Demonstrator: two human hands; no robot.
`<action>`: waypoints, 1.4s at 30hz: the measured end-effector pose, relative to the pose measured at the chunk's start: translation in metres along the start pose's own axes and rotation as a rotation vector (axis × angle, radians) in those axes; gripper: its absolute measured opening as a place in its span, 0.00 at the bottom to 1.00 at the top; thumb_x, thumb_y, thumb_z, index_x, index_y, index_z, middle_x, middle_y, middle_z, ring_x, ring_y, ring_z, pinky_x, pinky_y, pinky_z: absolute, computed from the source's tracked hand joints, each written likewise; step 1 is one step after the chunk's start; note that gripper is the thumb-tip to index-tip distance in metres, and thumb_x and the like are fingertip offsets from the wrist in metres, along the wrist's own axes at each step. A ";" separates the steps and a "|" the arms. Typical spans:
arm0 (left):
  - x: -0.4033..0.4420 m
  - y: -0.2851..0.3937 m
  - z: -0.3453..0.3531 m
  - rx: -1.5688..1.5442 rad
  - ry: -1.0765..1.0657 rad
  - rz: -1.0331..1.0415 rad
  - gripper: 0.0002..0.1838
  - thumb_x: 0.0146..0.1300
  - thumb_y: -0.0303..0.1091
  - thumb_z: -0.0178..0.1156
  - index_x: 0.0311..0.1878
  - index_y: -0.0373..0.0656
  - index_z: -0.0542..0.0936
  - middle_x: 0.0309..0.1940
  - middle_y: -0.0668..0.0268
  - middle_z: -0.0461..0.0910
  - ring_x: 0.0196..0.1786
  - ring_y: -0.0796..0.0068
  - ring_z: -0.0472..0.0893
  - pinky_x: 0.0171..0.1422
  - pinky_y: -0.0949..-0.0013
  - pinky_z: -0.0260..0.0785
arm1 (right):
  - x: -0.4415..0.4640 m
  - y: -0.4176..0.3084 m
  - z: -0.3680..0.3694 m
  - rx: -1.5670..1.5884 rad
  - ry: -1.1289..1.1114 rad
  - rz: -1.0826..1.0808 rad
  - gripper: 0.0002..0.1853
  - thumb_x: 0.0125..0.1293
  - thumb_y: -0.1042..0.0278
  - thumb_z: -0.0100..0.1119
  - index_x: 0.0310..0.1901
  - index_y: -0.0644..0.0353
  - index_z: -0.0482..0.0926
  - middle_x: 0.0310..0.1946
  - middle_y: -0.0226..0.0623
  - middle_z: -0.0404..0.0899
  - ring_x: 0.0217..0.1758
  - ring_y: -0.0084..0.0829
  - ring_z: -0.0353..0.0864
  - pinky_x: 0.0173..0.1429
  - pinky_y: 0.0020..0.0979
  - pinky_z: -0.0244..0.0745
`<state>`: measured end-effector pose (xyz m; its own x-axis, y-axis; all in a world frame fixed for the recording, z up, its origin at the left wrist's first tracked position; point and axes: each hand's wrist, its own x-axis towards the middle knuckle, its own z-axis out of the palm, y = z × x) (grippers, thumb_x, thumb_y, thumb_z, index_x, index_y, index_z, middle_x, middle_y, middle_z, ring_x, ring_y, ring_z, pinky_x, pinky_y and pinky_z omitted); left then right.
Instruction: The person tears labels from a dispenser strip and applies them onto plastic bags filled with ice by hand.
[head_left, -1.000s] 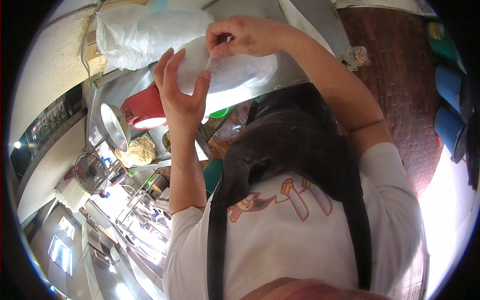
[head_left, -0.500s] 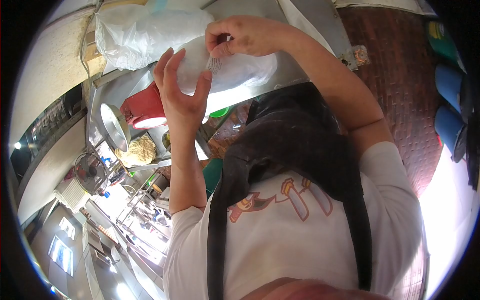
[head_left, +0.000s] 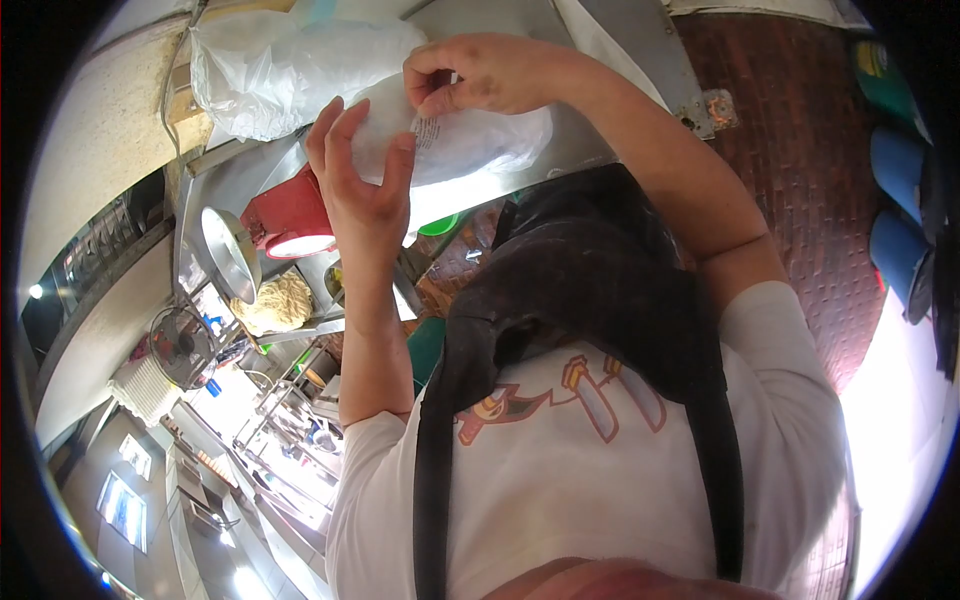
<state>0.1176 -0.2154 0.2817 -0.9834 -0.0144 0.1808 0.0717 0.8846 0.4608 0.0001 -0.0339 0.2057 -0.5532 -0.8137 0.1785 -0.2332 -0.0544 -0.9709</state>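
Note:
A clear plastic bag [head_left: 490, 140] with pale contents lies on the metal counter in front of me. Small dark print [head_left: 427, 132] shows on it between my hands. My right hand [head_left: 490, 75] is over the bag's upper side, thumb and index finger pinched together at the plastic just above the print. At the bag's left end is my left hand [head_left: 362, 185], thumb and fingers spread apart and curved; whether the fingertips touch the plastic I cannot tell. Beyond, a larger clear plastic bag [head_left: 290, 70] lies close to both hands.
Left of my left hand stands a red machine or scale [head_left: 295, 212] with a round metal pan [head_left: 230, 255]. A yellowish heap [head_left: 275, 303] sits below it. The metal counter [head_left: 590, 125] ends on the right above a brick floor [head_left: 770, 150]. A fan [head_left: 182, 345] stands farther left.
My right hand has shifted slightly left along the bag, and my left thumb has drawn back a little from the print. The bags stay in place.

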 end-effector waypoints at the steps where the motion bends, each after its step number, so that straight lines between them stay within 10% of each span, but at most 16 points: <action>1: 0.000 0.000 0.000 0.001 0.002 0.001 0.26 0.61 0.33 0.71 0.61 0.42 0.76 0.67 0.49 0.68 0.68 0.47 0.70 0.70 0.51 0.66 | 0.000 0.000 0.000 0.000 -0.001 0.003 0.10 0.69 0.62 0.62 0.42 0.60 0.79 0.37 0.33 0.80 0.46 0.32 0.80 0.56 0.35 0.72; 26: -0.002 -0.013 0.001 -0.006 0.034 -0.014 0.16 0.71 0.33 0.59 0.60 0.42 0.78 0.66 0.48 0.69 0.68 0.47 0.71 0.71 0.52 0.65 | -0.008 0.002 0.007 0.246 -0.067 -0.147 0.06 0.72 0.69 0.61 0.39 0.60 0.77 0.36 0.29 0.79 0.44 0.27 0.77 0.56 0.31 0.72; 42: -0.005 -0.017 -0.001 -0.033 0.032 0.037 0.15 0.73 0.35 0.59 0.58 0.40 0.78 0.65 0.47 0.70 0.68 0.46 0.70 0.72 0.52 0.63 | 0.008 0.013 0.017 -0.012 0.108 0.119 0.16 0.69 0.54 0.66 0.43 0.60 0.81 0.38 0.36 0.83 0.44 0.30 0.81 0.51 0.33 0.75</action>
<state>0.1210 -0.2307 0.2738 -0.9742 0.0022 0.2255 0.1135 0.8689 0.4817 0.0063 -0.0508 0.1913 -0.6602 -0.7469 0.0792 -0.1702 0.0461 -0.9843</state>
